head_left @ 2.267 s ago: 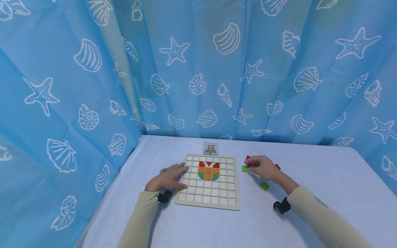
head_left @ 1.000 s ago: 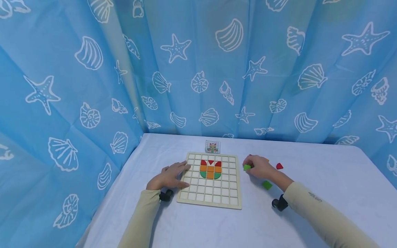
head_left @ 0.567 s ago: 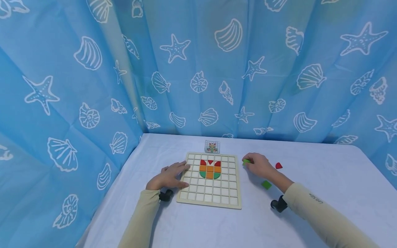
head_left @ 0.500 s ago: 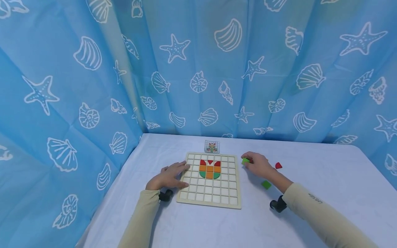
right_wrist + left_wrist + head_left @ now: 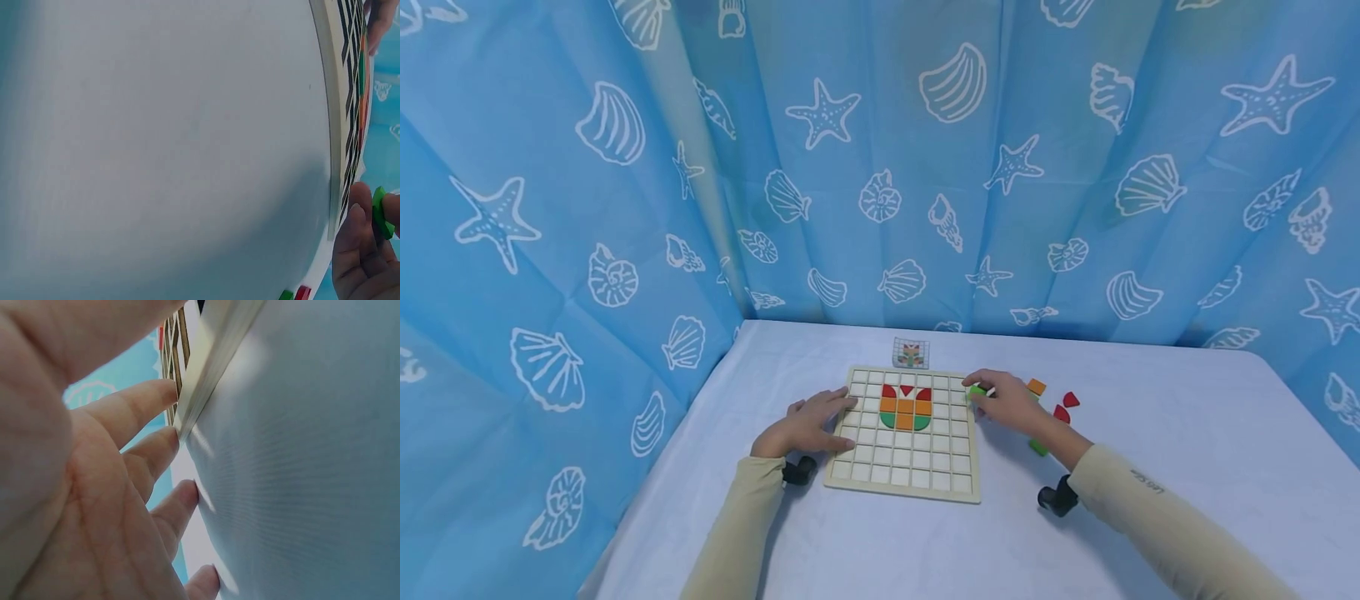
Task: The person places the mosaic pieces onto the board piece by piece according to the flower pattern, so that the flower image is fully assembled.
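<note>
A pale wooden grid board (image 5: 902, 495) lies on the white cloth, its squares divided by raised lines. On it, red, orange and green tiles (image 5: 906, 407) form a tulip shape. My left hand (image 5: 808, 425) rests along the board's left edge with fingers spread; in the left wrist view, fingertips touch the frame and the cloth. At the board's upper right edge, my right hand (image 5: 1006, 402) pinches a small light green tile (image 5: 977, 391) between thumb and fingers. The right wrist view shows that green tile (image 5: 381, 212) held up beside the board's rim.
Right of the board lie loose pieces: an orange tile (image 5: 1037, 387), red quarter-round tiles (image 5: 1071, 400) and a green tile (image 5: 1038, 447), partly behind my right arm. A small pattern card (image 5: 911, 353) stands behind the board. A blue shell-print curtain (image 5: 880, 167) hangs behind the table.
My right hand has picked up the light green tile from the loose pieces and moved left with it to the board's edge. Orange and red pieces have come into view. The left hand stays put.
</note>
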Demonstrator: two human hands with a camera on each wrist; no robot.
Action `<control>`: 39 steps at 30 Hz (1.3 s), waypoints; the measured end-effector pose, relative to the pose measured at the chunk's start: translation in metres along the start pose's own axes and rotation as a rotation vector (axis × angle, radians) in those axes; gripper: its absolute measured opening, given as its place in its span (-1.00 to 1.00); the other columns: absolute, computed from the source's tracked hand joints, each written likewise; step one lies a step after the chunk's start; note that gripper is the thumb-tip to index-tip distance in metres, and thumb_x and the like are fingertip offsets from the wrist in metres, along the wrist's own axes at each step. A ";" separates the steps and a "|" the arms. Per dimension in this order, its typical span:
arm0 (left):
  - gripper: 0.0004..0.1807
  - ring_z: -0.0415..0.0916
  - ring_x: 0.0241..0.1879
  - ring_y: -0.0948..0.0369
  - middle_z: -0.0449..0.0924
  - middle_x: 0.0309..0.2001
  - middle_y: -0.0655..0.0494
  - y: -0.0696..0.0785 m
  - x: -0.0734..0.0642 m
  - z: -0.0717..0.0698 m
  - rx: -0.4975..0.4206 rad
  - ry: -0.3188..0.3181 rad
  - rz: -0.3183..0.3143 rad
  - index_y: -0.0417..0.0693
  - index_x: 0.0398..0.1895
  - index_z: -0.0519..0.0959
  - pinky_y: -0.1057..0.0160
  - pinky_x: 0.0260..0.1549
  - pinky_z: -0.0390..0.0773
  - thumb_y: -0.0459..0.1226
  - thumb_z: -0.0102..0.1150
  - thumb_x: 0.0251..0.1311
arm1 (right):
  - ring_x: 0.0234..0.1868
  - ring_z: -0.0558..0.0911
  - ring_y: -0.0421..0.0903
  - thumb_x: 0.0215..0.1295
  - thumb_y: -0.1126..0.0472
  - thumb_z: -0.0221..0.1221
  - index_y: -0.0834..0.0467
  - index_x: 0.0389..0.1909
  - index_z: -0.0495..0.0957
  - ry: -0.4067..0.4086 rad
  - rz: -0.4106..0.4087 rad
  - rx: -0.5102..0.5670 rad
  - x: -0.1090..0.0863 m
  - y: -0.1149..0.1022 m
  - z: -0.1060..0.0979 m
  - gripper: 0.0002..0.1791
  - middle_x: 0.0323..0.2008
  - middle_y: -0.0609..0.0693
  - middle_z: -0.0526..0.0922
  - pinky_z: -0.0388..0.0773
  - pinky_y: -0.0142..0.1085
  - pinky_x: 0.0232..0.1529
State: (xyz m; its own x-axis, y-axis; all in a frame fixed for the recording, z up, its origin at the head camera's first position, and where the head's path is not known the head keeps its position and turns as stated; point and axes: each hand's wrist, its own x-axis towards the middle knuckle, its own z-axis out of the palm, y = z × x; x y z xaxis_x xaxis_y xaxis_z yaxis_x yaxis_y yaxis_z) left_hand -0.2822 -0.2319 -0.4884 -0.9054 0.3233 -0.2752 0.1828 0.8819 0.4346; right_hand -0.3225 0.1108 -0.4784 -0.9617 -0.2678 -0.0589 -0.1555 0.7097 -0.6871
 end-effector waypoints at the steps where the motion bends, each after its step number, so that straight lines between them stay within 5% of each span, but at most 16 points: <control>1: -0.13 -0.12 0.57 0.00 -0.04 0.59 0.11 0.000 0.000 0.000 -0.002 0.004 0.003 0.18 0.53 0.19 -0.31 0.44 -0.12 0.06 0.31 0.17 | -0.36 0.62 -0.12 0.35 0.25 0.20 0.15 0.13 0.58 -0.002 -0.011 0.006 0.000 -0.002 0.001 -0.66 -0.04 0.16 0.63 0.63 -0.35 -0.35; 12: -0.13 -0.12 0.57 -0.01 -0.02 0.59 0.10 -0.001 0.002 0.002 -0.004 0.011 0.000 0.18 0.52 0.20 -0.31 0.44 -0.12 0.06 0.32 0.16 | -0.32 0.60 -0.12 0.35 0.24 0.20 0.14 0.12 0.58 -0.036 -0.026 0.048 -0.001 -0.020 0.021 -0.67 -0.10 0.09 0.64 0.64 -0.34 -0.32; 20: -0.13 -0.11 0.57 -0.03 -0.03 0.59 0.07 0.001 0.001 0.001 -0.002 0.007 0.007 0.14 0.52 0.20 -0.33 0.43 -0.11 0.05 0.32 0.16 | -0.20 0.56 -0.11 0.27 0.20 0.30 0.10 -0.07 0.64 -0.052 -0.084 0.031 -0.001 -0.031 0.033 -0.78 -0.19 -0.04 0.67 0.61 -0.29 -0.12; 29: -0.12 -0.12 0.57 0.00 -0.04 0.60 0.11 0.001 0.001 0.000 0.004 0.000 -0.004 0.18 0.52 0.20 -0.32 0.43 -0.11 0.07 0.32 0.15 | -0.30 0.57 -0.17 0.27 0.26 0.28 0.13 -0.21 0.65 -0.098 -0.196 0.082 -0.003 -0.043 0.049 -0.90 -0.32 -0.08 0.64 0.60 -0.34 -0.22; 39: -0.11 -0.12 0.58 -0.01 -0.02 0.59 0.10 0.001 -0.001 0.000 -0.007 0.008 -0.008 0.17 0.52 0.21 -0.31 0.44 -0.11 0.11 0.32 0.14 | -0.32 0.56 -0.23 0.22 0.22 0.35 0.10 -0.31 0.66 -0.105 -0.210 0.045 -0.007 -0.053 0.065 -0.93 -0.37 -0.14 0.65 0.56 -0.38 -0.22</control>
State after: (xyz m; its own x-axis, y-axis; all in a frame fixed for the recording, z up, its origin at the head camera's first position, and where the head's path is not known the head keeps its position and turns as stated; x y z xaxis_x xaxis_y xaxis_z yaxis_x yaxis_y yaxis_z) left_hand -0.2810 -0.2313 -0.4876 -0.9100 0.3130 -0.2717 0.1726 0.8821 0.4382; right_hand -0.2926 0.0325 -0.4888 -0.8802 -0.4743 0.0152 -0.3372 0.6026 -0.7233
